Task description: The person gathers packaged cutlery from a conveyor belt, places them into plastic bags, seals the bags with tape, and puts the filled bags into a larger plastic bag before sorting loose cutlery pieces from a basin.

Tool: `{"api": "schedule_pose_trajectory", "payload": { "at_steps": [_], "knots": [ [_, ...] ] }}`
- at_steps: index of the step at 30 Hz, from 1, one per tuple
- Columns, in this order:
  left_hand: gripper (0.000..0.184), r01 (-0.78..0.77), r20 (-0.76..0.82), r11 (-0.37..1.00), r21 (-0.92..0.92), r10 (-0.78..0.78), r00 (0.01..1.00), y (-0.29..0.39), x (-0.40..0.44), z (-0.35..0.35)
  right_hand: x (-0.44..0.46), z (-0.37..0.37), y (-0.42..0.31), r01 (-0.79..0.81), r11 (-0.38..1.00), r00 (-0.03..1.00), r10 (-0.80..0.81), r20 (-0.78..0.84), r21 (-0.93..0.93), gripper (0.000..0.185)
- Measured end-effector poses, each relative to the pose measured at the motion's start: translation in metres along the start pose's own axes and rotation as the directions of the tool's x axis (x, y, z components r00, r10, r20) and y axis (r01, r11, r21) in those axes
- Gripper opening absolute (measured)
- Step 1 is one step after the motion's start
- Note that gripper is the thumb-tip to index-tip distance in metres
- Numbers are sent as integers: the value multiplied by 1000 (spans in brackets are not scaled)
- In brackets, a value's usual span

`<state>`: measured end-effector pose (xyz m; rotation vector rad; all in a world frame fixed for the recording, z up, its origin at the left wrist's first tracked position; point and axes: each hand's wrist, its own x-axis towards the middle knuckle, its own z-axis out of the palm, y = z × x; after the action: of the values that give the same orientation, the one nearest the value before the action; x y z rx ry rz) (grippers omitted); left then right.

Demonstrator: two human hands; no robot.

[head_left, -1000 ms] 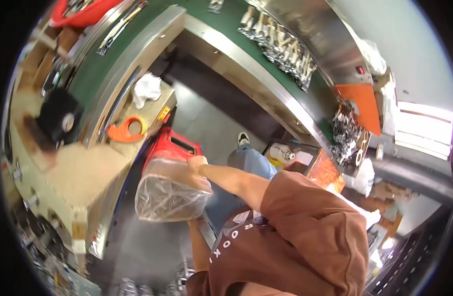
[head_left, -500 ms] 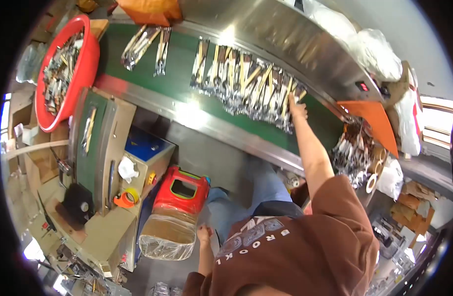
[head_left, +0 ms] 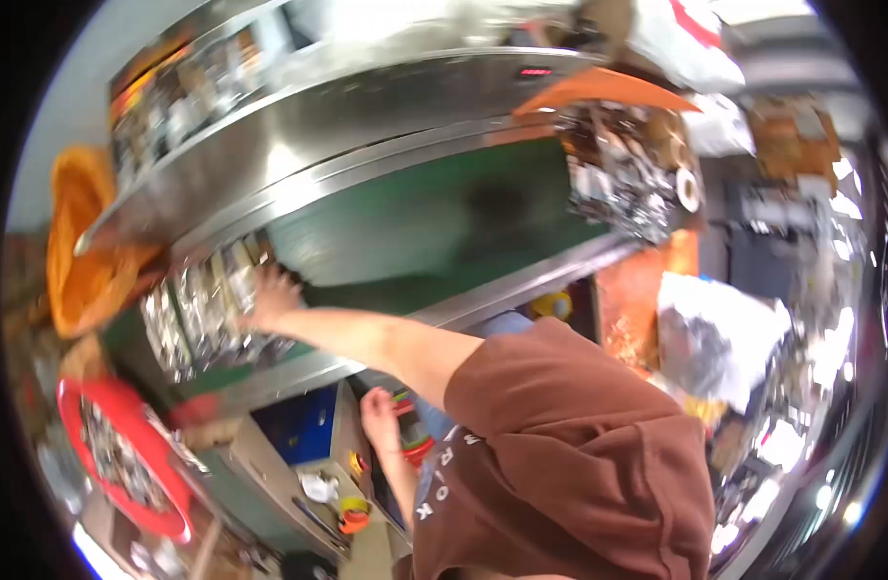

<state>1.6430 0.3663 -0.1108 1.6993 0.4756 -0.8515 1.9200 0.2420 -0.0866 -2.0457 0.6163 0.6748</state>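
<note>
Packets [head_left: 206,304]: long axes cross the belt [head_left: 386,217] toward its near edge.
Right hand [head_left: 270,298]: fingers spread over packets.
Left hand [head_left: 379,418]: fingers, I can't tell.

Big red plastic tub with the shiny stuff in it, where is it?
In the head view, the red plastic tub is at the lower left, below the orange bag and beside the left end of the flat green belt.

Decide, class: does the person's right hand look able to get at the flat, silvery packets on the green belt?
Likely yes: the right hand is at the flat, silvery packets, and nothing visible blocks it; blur obscures contact.
</note>
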Motion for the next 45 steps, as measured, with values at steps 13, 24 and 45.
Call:
{"api": "schedule_pose_trajectory", "payload": {
  "at_steps": [13, 24, 45],
  "knots": [
    [39, -234, 419, 938, 257, 110, 901, 160, 163, 161, -219, -432, 468, -141, 965, 166, 243, -956, 221, 30],
    [48, 406, 959, 885, 226, -276, 67, 235, 23, 570, -311, -458, 476, 241, 849, 579, -514, -633, -470, 29],
    [135, -259, 453, 646, 718, -151, 878, 175, 140, 660, -165, -418, 677, -169, 828, 769, 450, -454, 534, 58]
  ]
}}
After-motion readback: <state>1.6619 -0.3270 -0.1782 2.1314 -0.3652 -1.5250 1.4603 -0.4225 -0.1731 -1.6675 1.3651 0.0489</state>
